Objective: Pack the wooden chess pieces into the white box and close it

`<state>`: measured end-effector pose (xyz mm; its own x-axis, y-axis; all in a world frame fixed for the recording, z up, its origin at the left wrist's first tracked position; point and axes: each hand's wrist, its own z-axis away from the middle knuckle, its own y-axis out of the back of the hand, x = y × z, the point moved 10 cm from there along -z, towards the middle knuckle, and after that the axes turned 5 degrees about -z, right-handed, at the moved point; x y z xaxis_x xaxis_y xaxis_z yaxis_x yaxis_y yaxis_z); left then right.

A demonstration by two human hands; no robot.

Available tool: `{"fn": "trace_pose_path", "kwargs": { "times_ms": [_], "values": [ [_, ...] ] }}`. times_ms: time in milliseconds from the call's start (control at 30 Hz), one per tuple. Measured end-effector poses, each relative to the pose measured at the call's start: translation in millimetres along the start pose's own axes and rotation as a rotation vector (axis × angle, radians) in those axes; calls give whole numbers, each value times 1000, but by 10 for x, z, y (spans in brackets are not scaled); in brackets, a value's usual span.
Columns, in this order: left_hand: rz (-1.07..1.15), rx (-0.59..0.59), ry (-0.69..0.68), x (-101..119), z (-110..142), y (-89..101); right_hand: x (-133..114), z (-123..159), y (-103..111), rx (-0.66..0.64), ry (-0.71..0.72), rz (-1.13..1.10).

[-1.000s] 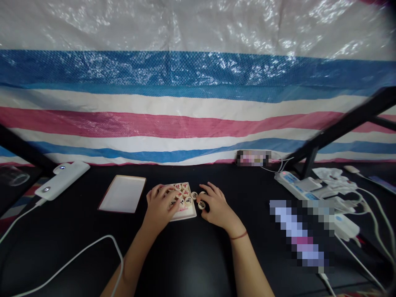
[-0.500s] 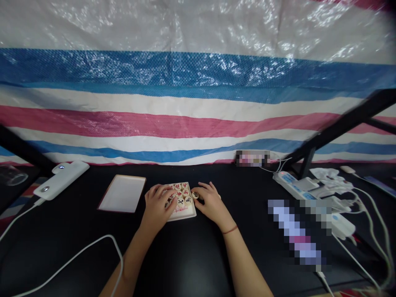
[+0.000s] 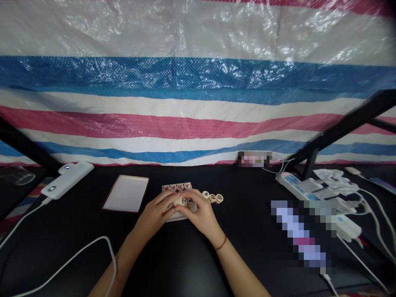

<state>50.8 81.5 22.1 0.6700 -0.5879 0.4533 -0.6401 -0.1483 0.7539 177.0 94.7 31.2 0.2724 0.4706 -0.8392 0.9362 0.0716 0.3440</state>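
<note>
A white open box point(image 3: 185, 216) of round xiangqi pieces point(image 3: 180, 187) lies on the black table, with red-marked pieces in its far row. Over it, my left hand point(image 3: 156, 212) and my right hand point(image 3: 201, 211) meet from either side. Between their closed fingertips is a pale xiangqi piece with black marking point(image 3: 180, 201), apparently gripped by both hands. My fingers hide much of the middle of the box. Three loose black-marked xiangqi pieces point(image 3: 212, 198) sit on the table just right of the box, beyond my right hand.
A box lid point(image 3: 125, 194) lies inside-up to the left. Farther left is a white power bank point(image 3: 67, 180) with a white cable point(image 3: 74, 255) passing across my left forearm. On the right are a power strip point(image 3: 297, 187), plugs and cables, and a blurred-out phone-like object point(image 3: 297, 233).
My right hand has moved left from the loose pieces to over the box, uncovering those pieces. It now meets my left hand around a piece.
</note>
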Motion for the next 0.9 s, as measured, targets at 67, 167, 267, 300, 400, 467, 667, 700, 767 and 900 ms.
{"fn": "trace_pose_path", "kwargs": {
  "times_ms": [67, 167, 267, 300, 400, 467, 667, 700, 767, 900],
  "values": [
    [-7, 53, 57, -120, 55, 125, -20, 24, -86, -21, 18, -8],
    [-26, 183, 184, -368, 127, 358, -61, 69, -246, -114, 55, 83],
    [-54, 239, 248, -532, 170, 459, -76, 125, -410, -237, 76, 228],
    [-60, 237, 251, -557, 176, 454, -74, 141, -449, -268, 81, 268],
    [-63, 186, 222, -561, 175, 361, -56, 175, -528, -328, 101, 355],
    [-64, 155, 202, -540, 172, 295, -46, 190, -559, -353, 120, 386],
    [-63, 119, 207, -537, 173, 227, -47, 213, -580, -390, 164, 428],
    [-59, 114, 207, -539, 175, 220, -46, 215, -576, -390, 167, 429],
    [-56, 103, 207, -543, 178, 205, -42, 223, -577, -392, 171, 424],
    [-48, 76, 197, -503, 168, 189, -42, 231, -593, -399, 163, 391]
  ]
}}
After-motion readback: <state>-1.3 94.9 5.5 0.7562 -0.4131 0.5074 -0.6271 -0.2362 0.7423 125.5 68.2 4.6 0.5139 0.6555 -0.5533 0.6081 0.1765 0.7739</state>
